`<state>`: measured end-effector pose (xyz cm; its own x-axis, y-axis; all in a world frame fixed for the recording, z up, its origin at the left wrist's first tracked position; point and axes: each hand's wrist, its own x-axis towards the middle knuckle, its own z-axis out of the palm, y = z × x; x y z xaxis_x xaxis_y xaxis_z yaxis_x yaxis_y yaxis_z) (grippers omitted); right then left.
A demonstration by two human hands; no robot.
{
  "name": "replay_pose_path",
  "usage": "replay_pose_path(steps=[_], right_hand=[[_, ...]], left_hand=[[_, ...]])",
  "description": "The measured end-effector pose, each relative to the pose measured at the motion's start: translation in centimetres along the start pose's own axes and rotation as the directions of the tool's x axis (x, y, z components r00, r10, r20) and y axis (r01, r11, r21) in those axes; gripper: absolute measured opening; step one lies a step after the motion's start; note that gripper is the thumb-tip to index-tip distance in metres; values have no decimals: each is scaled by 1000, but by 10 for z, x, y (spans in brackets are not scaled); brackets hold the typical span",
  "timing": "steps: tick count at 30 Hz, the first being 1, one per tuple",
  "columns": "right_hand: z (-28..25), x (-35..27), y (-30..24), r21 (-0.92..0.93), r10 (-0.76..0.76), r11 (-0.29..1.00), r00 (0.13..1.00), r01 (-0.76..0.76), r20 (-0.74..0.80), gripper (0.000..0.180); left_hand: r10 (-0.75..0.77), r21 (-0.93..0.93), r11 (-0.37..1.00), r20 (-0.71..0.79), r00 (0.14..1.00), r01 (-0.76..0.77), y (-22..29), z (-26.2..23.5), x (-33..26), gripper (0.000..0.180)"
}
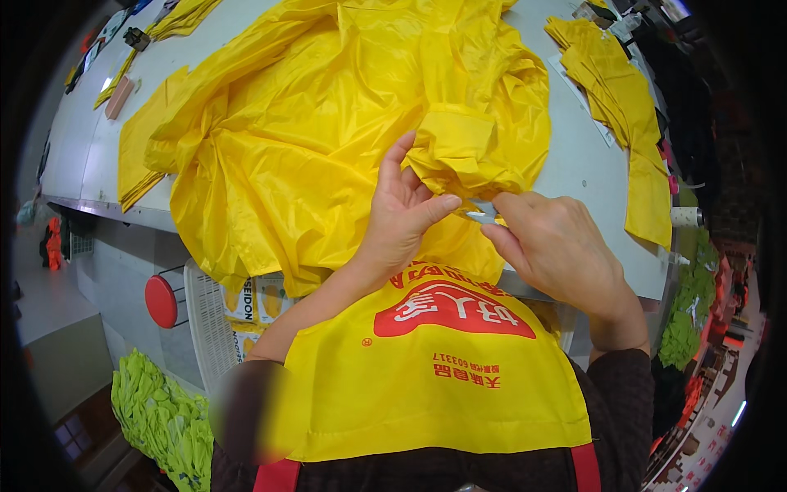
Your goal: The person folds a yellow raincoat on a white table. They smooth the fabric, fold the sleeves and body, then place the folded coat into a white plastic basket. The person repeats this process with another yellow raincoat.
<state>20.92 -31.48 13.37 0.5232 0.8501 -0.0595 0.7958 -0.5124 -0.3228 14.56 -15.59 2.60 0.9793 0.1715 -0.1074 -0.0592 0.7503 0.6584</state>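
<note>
At the tabletop's near edge, our left hand (402, 215) pinches the yellow garment (328, 123) while our right hand (553, 246), just beside it, closes on small snips (482, 215) pointing left toward that pinch.

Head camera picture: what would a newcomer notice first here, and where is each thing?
First, the big crumpled yellow fabric that covers the middle of the white table. At its near edge, the left hand pinches a fold, and the right hand holds a small metal tool against it. A stack of yellow pieces lies at the right, and green cloth is heaped low on the left.
</note>
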Motion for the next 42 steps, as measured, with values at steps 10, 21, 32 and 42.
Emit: replay_pose_path(steps=[10, 21, 32, 42], right_hand=[[7, -1, 15, 165, 10, 986, 995, 5, -94, 19], [115, 16, 78, 995, 540, 89, 838, 34, -76, 23], [114, 51, 70, 991, 201, -90, 973, -96, 112, 19], [113, 34, 67, 932, 122, 343, 989, -118, 81, 18]], left_hand=[[-28, 32, 999, -24, 999, 29, -4, -4, 1, 81], [-277, -513, 846, -189, 942, 145, -20, -48, 5, 39], [-495, 459, 746, -103, 863, 483, 17, -86, -28, 40], [-187, 861, 483, 280, 942, -160, 28, -43, 47, 36]])
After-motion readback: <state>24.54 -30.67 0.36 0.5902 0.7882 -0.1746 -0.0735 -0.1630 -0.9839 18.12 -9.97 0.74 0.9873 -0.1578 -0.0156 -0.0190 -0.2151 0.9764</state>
